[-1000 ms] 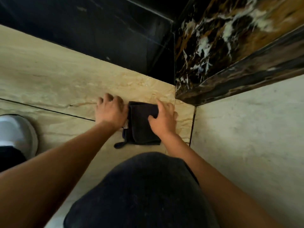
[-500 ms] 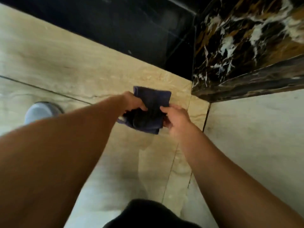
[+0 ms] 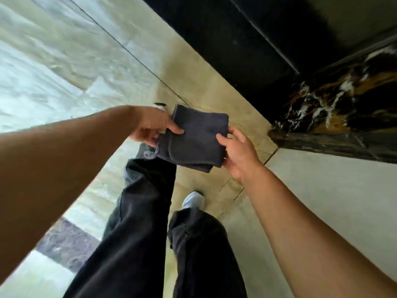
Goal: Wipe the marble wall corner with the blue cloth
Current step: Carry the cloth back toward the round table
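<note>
The blue cloth (image 3: 196,138), folded into a thick pad, was held in the air between both hands, above the beige floor (image 3: 214,87) and clear of it. The left hand (image 3: 151,125) pinched the cloth's left edge, thumb on top and fingers beneath. The right hand (image 3: 238,153) pinched the right edge in the same manner, thumb on the upper face. A loose fold hung from the lower left of the pad. The marble wall corner (image 3: 335,108), dark with white and gold veining, stood to the right of the cloth and apart from it; no contact was observed. Dark trousers (image 3: 137,233) and one pale shoe (image 3: 193,200) showed below the hands.
</note>
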The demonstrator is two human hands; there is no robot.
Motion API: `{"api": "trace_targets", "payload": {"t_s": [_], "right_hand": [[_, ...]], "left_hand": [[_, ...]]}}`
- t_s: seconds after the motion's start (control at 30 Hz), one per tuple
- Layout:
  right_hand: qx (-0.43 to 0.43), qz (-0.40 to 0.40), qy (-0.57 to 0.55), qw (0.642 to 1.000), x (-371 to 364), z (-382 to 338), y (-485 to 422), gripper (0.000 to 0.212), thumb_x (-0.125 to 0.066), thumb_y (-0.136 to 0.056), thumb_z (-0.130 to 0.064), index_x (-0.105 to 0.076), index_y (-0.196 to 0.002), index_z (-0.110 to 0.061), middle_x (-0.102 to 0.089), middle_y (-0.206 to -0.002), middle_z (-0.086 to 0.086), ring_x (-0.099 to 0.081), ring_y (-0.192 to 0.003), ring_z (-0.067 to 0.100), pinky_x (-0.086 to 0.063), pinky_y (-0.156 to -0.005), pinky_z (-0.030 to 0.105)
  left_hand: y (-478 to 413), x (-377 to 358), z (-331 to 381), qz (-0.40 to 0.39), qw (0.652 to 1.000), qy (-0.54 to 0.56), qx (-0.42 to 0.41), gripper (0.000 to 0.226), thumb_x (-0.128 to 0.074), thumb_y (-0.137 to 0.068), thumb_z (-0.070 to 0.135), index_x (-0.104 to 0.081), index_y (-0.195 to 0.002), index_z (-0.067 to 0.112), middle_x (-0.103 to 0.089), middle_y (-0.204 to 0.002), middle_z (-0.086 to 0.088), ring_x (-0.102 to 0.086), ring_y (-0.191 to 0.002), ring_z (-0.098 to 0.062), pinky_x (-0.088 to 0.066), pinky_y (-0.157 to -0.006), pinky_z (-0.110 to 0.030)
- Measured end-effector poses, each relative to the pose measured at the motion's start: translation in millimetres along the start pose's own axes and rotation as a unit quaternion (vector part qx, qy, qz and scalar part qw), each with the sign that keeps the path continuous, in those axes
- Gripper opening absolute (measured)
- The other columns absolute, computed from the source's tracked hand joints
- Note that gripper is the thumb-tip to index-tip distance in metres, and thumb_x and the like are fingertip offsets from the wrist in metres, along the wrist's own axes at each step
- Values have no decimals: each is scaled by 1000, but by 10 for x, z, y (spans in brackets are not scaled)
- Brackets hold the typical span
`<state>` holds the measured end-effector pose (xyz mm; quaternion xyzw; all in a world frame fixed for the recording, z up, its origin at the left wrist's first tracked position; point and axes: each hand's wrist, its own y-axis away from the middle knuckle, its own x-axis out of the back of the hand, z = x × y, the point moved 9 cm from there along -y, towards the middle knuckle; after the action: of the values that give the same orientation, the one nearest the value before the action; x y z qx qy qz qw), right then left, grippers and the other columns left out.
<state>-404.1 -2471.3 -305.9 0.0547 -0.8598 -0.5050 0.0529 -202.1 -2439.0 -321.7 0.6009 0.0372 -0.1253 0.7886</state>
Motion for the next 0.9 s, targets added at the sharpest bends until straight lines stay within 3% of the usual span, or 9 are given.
{"api": "trace_targets", "payload": {"t_s": [0.13,0.27,0.37,0.47,0.53,0.63,0.73,0.83,0.9], "right_hand": [[44,-30,100,994,-924,-968,1529,19,-64,-91,-10,-64,-92,-29,-72,-110,7,-70,-101,28,-59,-78,48],[103,-97,186,972,-2138,-1744,2757,15,-61,-93,-8,-66,-101,-20,-72,-114,15,-68,-106,35,-57,-86,53],[161,-159,239,944,-3236,-2136,3377,12,-60,-93,-7,-64,-99,-16,-69,-101,14,-67,-94,32,-56,-72,40],[191,-237,293,906,-4530,-2217,4061,16,-58,-93,-8,-63,-88,-22,-66,-86,5,-63,-74,21,-44,-45,20],[199,-294,313,881,-5340,-2152,4483,15,-57,-92,-7,-65,-90,-19,-67,-89,9,-63,-76,25,-42,-46,20],[196,-381,337,838,-6447,-1883,5102,14,-57,-93,-6,-66,-103,-11,-68,-95,13,-65,-79,28,-46,-57,26],[186,-441,376,794,-7304,-1570,5563,14,-58,-94,-9,-66,-105,-14,-71,-89,6,-68,-63,13,-45,-48,20],[168,-479,409,758,-8034,-1207,5782,19,-59,-95,-10,-64,-113,-13,-69,-92,7,-65,-55,9,-41,-39,17],[157,-486,425,748,-8416,-1019,5826,31,-60,-94,-12,-60,-124,-11,-68,-104,10,-64,-66,14,-42,-42,18]], "left_hand": [[2027,367,-108,1,984,166,-68,21,-60,-91,4,-68,-109,10,-80,-92,-7,-77,-76,-19,-61,-61,-30],[3633,958,-336,68,954,259,-132,30,-60,-91,0,-65,-120,4,-77,-106,-17,-76,-80,-27,-62,-67,-37],[4599,1622,-560,132,914,328,-198,32,-58,-91,-3,-64,-122,2,-74,-113,-21,-75,-95,-32,-62,-75,-40],[5643,2362,-1063,232,858,379,-259,31,-58,-91,-5,-65,-120,3,-74,-114,-20,-74,-100,-31,-61,-86,-43],[6289,2760,-1495,308,804,418,-289,33,-56,-91,-6,-62,-123,0,-73,-117,-21,-71,-106,-34,-57,-94,-46],[7043,3104,-2231,404,719,478,-302,35,-54,-94,-5,-58,-128,-5,-68,-121,-24,-69,-106,-35,-57,-90,-42],[7495,3319,-2852,447,644,541,-304,36,-52,-96,-3,-56,-132,-4,-65,-124,-25,-64,-114,-39,-52,-95,-46],[7766,3581,-3384,474,564,606,-300,28,-55,-95,1,-62,-123,3,-70,-108,-21,-71,-93,-33,-61,-79,-40],[7875,3768,-3645,492,532,626,-288,21,-58,-94,4,-66,-113,6,-71,-101,-18,-73,-81,-29,-61,-62,-34]]}}
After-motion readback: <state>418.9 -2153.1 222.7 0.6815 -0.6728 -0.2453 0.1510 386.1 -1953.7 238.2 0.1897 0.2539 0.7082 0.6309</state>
